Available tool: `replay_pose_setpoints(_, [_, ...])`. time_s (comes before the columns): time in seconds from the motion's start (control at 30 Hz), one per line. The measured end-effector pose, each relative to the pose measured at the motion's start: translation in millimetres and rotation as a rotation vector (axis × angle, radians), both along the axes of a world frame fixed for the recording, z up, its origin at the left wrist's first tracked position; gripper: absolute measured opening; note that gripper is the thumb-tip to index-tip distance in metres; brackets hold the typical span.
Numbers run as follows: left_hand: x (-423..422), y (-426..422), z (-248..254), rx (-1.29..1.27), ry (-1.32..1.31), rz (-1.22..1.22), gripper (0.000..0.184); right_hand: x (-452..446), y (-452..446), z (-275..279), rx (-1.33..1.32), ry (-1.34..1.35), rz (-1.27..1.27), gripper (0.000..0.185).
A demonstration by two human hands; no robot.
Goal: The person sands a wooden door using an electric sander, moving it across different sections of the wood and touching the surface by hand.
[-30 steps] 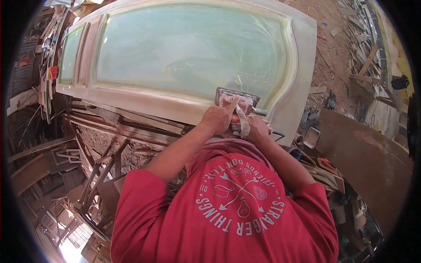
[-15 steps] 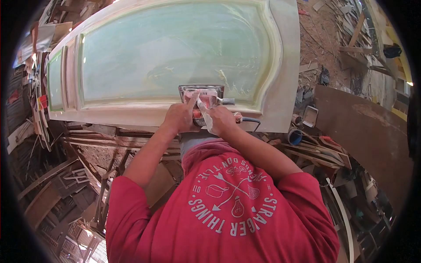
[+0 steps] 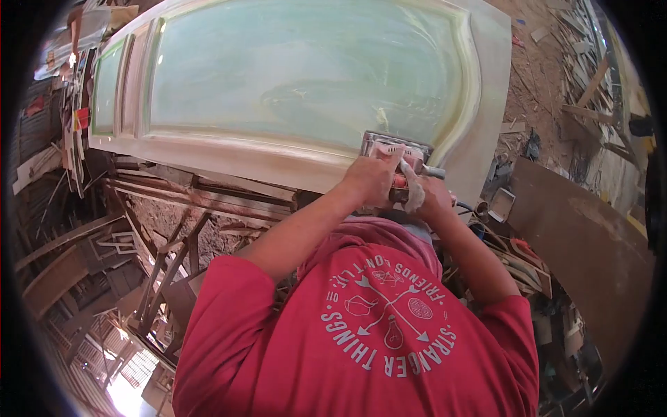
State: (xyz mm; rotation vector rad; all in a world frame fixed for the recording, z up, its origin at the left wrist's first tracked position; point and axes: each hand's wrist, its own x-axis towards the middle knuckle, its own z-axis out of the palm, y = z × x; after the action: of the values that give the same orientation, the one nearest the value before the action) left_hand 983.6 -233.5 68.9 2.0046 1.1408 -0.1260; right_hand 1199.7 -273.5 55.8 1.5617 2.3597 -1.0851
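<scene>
left hand (image 3: 372, 179), right hand (image 3: 435, 198) curled round dusty boxy sander (image 3: 397, 149) — on smooth pale-green panel (image 3: 299, 69), curved moulding (image 3: 471, 87)

On the front of the red shirt (image 3: 292, 361), a round white print (image 3: 393, 333) carries two readable phrases: "FRIENDS DON'T LIE" and "STRANGER THINGS". Between them, on opposite sides of the print, stand two smaller marks, which seem to be the number 011 and a # sign.
</scene>
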Motion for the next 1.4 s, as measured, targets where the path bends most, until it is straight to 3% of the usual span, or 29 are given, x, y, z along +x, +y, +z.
replay_pose_setpoints(0.33, [-50, 4, 3, 0.007, 0.101, -0.013, 0.132, -55, 8, -3, 0.009, -0.047, 0.089, 0.097])
replay_pose_setpoints(0.57, [-127, 20, -1, -0.018, 0.124, -0.040, 0.135, -133, 20, 0, 0.034, 0.026, 0.025, 0.086])
replay_pose_setpoints(0.7, [-176, 31, 4, -0.061, 0.156, -0.023, 0.135, -184, 33, 3, -0.098, 0.032, -0.018, 0.074])
replay_pose_setpoints(0.8, [-207, 38, 7, -0.021, 0.193, -0.026, 0.135, -211, 34, -4, -0.070, 0.121, 0.016, 0.091])
replay_pose_setpoints(1.0, [-236, 47, 18, -0.071, 0.271, -0.022, 0.137, -249, 31, -25, 0.022, 0.166, -0.027, 0.092])
replay_pose_setpoints(1.13, [-229, 44, 13, -0.079, 0.287, -0.038, 0.137, -243, 29, -12, 0.036, 0.157, -0.068, 0.061])
replay_pose_setpoints(1.23, [-208, 42, 9, -0.064, 0.265, -0.045, 0.137, -217, 22, -11, 0.123, 0.239, -0.113, 0.060])
replay_pose_setpoints(1.33, [-172, 38, 9, -0.049, 0.224, -0.041, 0.136, -181, 24, -11, -0.063, 0.114, -0.027, 0.091])
replay_pose_setpoints(1.4, [-144, 33, 11, -0.061, 0.183, -0.035, 0.132, -150, 8, -31, 0.016, 0.106, -0.024, 0.100])
